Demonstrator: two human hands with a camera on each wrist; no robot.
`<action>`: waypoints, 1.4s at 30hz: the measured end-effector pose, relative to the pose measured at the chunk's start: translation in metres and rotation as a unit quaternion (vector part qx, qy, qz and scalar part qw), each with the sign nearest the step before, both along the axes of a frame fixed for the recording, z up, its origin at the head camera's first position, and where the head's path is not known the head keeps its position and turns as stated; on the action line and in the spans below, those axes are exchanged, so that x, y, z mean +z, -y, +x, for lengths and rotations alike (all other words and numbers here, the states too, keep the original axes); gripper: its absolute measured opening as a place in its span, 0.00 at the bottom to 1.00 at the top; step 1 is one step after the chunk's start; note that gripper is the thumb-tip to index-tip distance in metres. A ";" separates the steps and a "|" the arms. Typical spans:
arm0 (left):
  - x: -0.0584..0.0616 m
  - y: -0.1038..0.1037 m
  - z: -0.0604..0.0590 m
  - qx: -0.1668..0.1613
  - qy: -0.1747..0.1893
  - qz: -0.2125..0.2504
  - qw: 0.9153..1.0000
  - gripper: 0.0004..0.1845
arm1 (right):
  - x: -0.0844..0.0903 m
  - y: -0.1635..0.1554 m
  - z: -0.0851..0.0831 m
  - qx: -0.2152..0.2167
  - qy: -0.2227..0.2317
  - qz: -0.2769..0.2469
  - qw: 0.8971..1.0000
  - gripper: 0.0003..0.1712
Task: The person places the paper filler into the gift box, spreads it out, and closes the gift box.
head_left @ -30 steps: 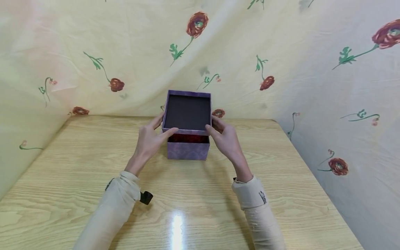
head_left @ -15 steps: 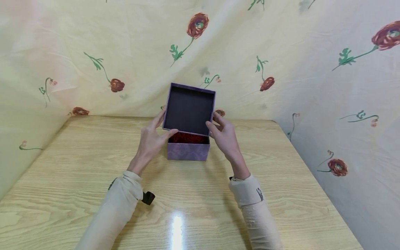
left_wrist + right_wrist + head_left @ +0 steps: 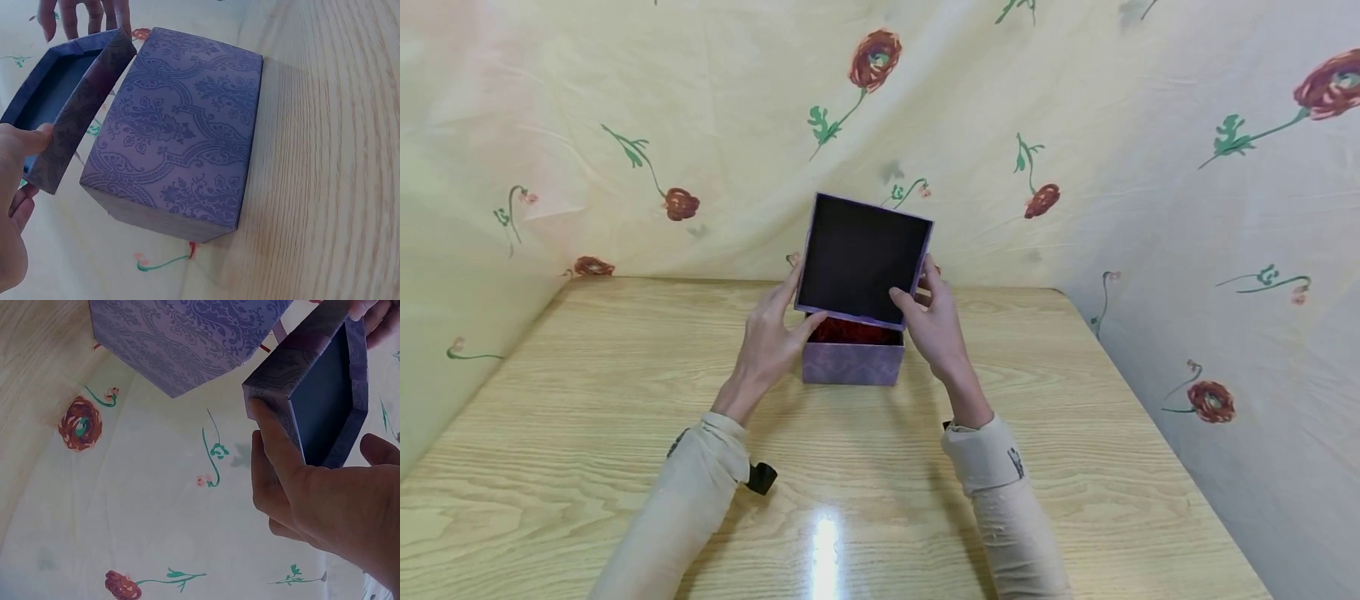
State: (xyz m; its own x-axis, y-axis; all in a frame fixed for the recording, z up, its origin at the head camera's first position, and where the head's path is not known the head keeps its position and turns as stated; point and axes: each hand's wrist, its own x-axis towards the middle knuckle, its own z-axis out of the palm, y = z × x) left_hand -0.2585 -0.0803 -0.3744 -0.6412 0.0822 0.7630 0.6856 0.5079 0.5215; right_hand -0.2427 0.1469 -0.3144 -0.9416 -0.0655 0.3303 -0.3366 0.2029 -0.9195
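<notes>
A square purple box lid (image 3: 863, 260) with a dark inner face is tilted up, its inside turned toward me. My left hand (image 3: 771, 335) grips its left edge, thumb at the lower rim. On the other side my right hand (image 3: 937, 327) pinches the lower right corner, thumb over the dark inner face. Below and partly behind the lid stands the purple patterned box (image 3: 853, 365), upright on the table. Something dark red (image 3: 854, 332) shows inside the box; the lid hides the rest. The left wrist view shows the damask-like pattern on the box (image 3: 175, 125).
The wood-grain table (image 3: 850, 467) reaches back to a cream cloth backdrop (image 3: 737, 125) printed with red flowers. Similar cloth hangs along both sides. A black wrist strap piece (image 3: 763, 478) sticks out from the left sleeve.
The lid has tipped further upright and turned clockwise, its right side shifting right. Both hands moved along with it. The box has stayed in place.
</notes>
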 end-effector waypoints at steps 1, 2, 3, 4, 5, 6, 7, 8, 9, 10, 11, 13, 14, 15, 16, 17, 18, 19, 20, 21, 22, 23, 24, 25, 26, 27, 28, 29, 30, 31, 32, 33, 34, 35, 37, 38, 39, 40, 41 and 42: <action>0.000 0.000 0.000 -0.005 0.000 0.006 1.000 0.40 | 0.000 0.001 0.000 0.000 -0.003 -0.001 1.000 0.39; 0.000 0.000 0.000 -0.009 0.000 0.015 1.000 0.39 | 0.000 0.001 0.000 -0.003 -0.008 0.002 1.000 0.39; 0.001 -0.001 0.000 -0.014 0.001 0.025 1.000 0.38 | 0.000 0.002 -0.001 -0.005 -0.017 0.005 1.000 0.39; 0.002 -0.002 0.000 -0.021 0.003 0.039 0.999 0.38 | -0.001 0.003 -0.001 -0.007 -0.029 0.008 1.000 0.39; 0.003 -0.003 0.001 -0.031 0.005 0.052 0.998 0.38 | -0.001 0.004 -0.002 -0.009 -0.041 0.009 0.999 0.39; 0.004 -0.004 0.003 -0.042 0.009 0.066 0.997 0.38 | -0.001 0.005 -0.002 -0.010 -0.055 0.009 0.998 0.38; 0.007 -0.006 0.006 -0.054 0.013 0.077 0.996 0.39 | -0.001 0.005 -0.003 -0.011 -0.069 0.009 0.998 0.37; 0.010 -0.008 0.009 -0.065 0.018 0.084 0.994 0.39 | -0.002 0.006 -0.003 -0.012 -0.077 0.006 0.997 0.37; 0.013 -0.010 0.013 -0.076 0.024 0.089 0.993 0.40 | -0.002 0.006 -0.003 -0.013 -0.080 0.001 0.997 0.36; 0.017 -0.011 0.017 -0.085 0.033 0.091 0.992 0.41 | -0.002 0.007 -0.003 -0.014 -0.080 -0.004 0.997 0.36; 0.020 -0.013 0.021 -0.090 0.044 0.091 0.991 0.41 | -0.002 0.007 -0.002 -0.014 -0.077 -0.012 0.997 0.36; 0.027 -0.015 0.029 -0.096 0.069 0.091 0.989 0.41 | -0.002 0.008 -0.002 -0.015 -0.068 -0.027 0.997 0.35; 0.028 -0.015 0.031 -0.097 0.077 0.091 0.988 0.40 | -0.002 0.008 -0.002 -0.013 -0.065 -0.038 0.997 0.35; 0.030 -0.016 0.032 -0.099 0.086 0.094 0.987 0.40 | -0.002 0.009 -0.002 -0.013 -0.066 -0.044 0.997 0.35; 0.031 -0.016 0.033 -0.102 0.093 0.099 0.986 0.39 | -0.001 0.009 -0.002 -0.013 -0.068 -0.051 0.996 0.34; 0.032 -0.016 0.034 -0.107 0.094 0.105 0.984 0.38 | -0.001 0.009 -0.001 -0.015 -0.068 -0.058 0.996 0.33; 0.033 -0.017 0.034 -0.115 0.091 0.112 0.983 0.37 | -0.001 0.009 0.000 -0.017 -0.068 -0.063 0.996 0.33; 0.034 -0.017 0.034 -0.122 0.085 0.120 0.982 0.36 | -0.001 0.009 0.000 -0.019 -0.069 -0.067 0.995 0.32; 0.035 -0.017 0.033 -0.130 0.078 0.128 0.980 0.34 | 0.000 0.009 0.001 -0.021 -0.071 -0.069 0.995 0.31; 0.035 -0.018 0.033 -0.139 0.071 0.135 0.978 0.32 | 0.000 0.009 0.002 -0.023 -0.073 -0.069 0.995 0.30; 0.035 -0.018 0.032 -0.147 0.063 0.142 0.977 0.31 | 0.000 0.008 0.003 -0.024 -0.076 -0.072 0.994 0.29; 0.035 -0.019 0.032 -0.154 0.056 0.146 0.976 0.29 | 0.000 0.008 0.004 -0.025 -0.080 -0.074 0.994 0.29; 0.035 -0.019 0.032 -0.159 0.053 0.152 0.974 0.28 | -0.001 0.007 0.004 -0.024 -0.086 -0.075 0.993 0.28; 0.035 -0.020 0.031 -0.165 0.049 0.157 0.972 0.27 | -0.001 0.006 0.004 -0.021 -0.093 -0.080 0.992 0.28; 0.035 -0.020 0.032 -0.170 0.045 0.161 0.971 0.26 | -0.001 0.006 0.004 -0.016 -0.100 -0.087 0.991 0.28; 0.035 -0.020 0.031 -0.173 0.044 0.165 0.970 0.26 | -0.001 0.005 0.004 -0.012 -0.107 -0.093 0.990 0.28; 0.034 -0.020 0.031 -0.174 0.043 0.167 0.970 0.26 | -0.001 0.005 0.003 -0.005 -0.115 -0.102 0.988 0.28; 0.034 -0.021 0.032 -0.175 0.043 0.169 0.969 0.26 | -0.002 0.004 0.003 0.002 -0.119 -0.109 0.987 0.28; 0.034 -0.021 0.032 -0.175 0.042 0.172 0.968 0.26 | -0.002 0.004 0.002 0.009 -0.124 -0.116 0.985 0.29; 0.034 -0.020 0.032 -0.175 0.040 0.172 0.968 0.26 | -0.002 0.004 0.002 0.011 -0.127 -0.122 0.984 0.29; 0.033 -0.020 0.032 -0.174 0.040 0.172 0.969 0.26 | -0.002 0.004 0.001 0.012 -0.128 -0.125 0.984 0.29; 0.033 -0.020 0.032 -0.173 0.041 0.171 0.969 0.26 | -0.003 0.004 0.001 0.011 -0.128 -0.127 0.983 0.29; 0.033 -0.020 0.032 -0.171 0.041 0.170 0.970 0.26 | -0.003 0.004 0.001 0.011 -0.128 -0.134 0.983 0.28; 0.033 -0.020 0.033 -0.170 0.040 0.168 0.970 0.26 | -0.003 0.004 0.001 0.007 -0.126 -0.138 0.982 0.27; 0.033 -0.020 0.033 -0.167 0.035 0.167 0.971 0.25 | -0.004 0.005 0.001 -0.005 -0.122 -0.146 0.982 0.25; 0.034 -0.020 0.033 -0.165 0.031 0.169 0.971 0.24 | -0.004 0.005 0.001 -0.007 -0.120 -0.152 0.981 0.23; 0.034 -0.021 0.033 -0.161 0.028 0.172 0.971 0.23 | -0.004 0.006 0.001 -0.009 -0.117 -0.156 0.981 0.22; 0.034 -0.021 0.033 -0.154 0.024 0.177 0.972 0.22 | -0.004 0.006 0.001 -0.010 -0.115 -0.158 0.981 0.21; 0.034 -0.022 0.033 -0.144 0.021 0.182 0.972 0.22 | -0.004 0.006 0.002 -0.013 -0.113 -0.154 0.982 0.20; 0.035 -0.023 0.033 -0.132 0.019 0.190 0.973 0.21 | -0.005 0.005 0.002 -0.013 -0.111 -0.148 0.983 0.20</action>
State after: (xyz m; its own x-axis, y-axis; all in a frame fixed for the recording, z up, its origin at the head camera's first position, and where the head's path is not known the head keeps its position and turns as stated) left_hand -0.2250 -0.0572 -0.3395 -0.6638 -0.0347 0.7471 0.7431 0.0822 0.6641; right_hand -0.2411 0.1416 -0.3190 -0.8438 0.0866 0.5297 -0.5347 -0.0510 -0.8435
